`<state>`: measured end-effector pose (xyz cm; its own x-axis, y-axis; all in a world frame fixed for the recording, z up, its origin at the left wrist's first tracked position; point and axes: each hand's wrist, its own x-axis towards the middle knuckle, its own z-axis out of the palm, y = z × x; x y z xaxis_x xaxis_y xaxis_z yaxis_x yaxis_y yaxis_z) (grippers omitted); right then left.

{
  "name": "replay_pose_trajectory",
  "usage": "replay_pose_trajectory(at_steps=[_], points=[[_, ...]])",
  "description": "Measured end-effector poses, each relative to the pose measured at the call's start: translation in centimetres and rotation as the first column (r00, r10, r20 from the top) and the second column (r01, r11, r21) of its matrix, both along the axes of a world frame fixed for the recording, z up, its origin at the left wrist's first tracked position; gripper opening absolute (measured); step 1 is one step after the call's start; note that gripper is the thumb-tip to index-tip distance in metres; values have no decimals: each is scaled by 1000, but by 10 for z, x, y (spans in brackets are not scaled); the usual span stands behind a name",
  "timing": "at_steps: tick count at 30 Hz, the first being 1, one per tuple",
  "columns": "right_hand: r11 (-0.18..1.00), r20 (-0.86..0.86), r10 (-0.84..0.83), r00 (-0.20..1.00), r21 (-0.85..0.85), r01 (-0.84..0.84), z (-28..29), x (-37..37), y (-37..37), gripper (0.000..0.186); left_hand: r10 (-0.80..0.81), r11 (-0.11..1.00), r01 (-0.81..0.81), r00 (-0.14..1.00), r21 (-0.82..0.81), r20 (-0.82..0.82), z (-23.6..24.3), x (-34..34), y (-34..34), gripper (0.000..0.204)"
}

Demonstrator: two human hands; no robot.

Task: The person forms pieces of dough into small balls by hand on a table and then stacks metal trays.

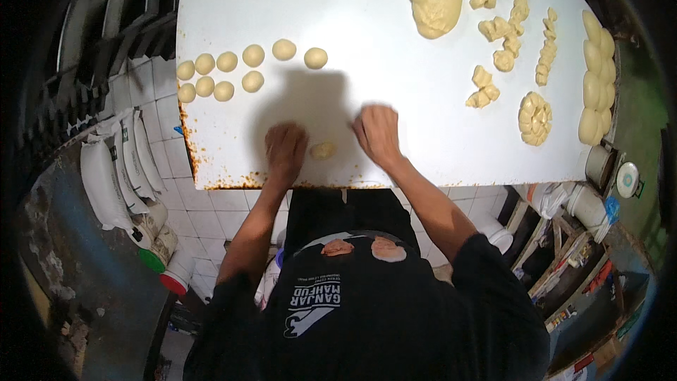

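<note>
At the near edge of the white table [367, 28], both my hands rest with curled fingers. My left hand [286, 149] is closed beside a small dough piece [323, 150], which lies on the tabletop between the hands. To its right, my right hand [379, 132] is also closed, knuckles forward and slightly blurred. Whatever lies under the palms is hidden. Beyond my left hand, several round dough balls [252, 55] sit in two rough rows reaching to the table's left edge.
A large dough mass [435, 0] lies at the far side. Cut dough pieces [509, 28] and a scored dough round [534, 118] are to the right, with smooth oval dough pieces [592, 92] along the right edge. White sacks [106, 180] stand left of the table.
</note>
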<state>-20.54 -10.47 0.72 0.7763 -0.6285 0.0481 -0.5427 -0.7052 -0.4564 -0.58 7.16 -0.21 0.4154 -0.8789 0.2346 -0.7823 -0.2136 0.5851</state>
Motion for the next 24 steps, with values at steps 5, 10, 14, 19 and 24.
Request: replay_pose_trajectory(at_steps=[5, 10, 14, 19, 24], points=[[969, 110, 136, 985, -219, -109, 15, -7, -87, 25, 164, 969, -206, 949, 133, 270, 11, 58, -12, 15], [965, 199, 262, 944, -86, -250, 0, -30, -41, 33, 77, 996, -76, 997, 45, -20, -13, -14, 11, 23], [982, 30, 175, 984, -77, -173, 5, -26, -105, 28, 305, 943, -326, 926, 64, 221, 1, 43, 1, 19], [959, 295, 280, 914, -129, -252, -4, -39, -53, 31, 219, 975, -220, 975, 33, 34, 2, -23, -8, 18], [991, 100, 81, 992, -118, -69, 12, -24, -101, 28, 457, 885, -466, 874, 19, 165, 13, 27, -19, 13]])
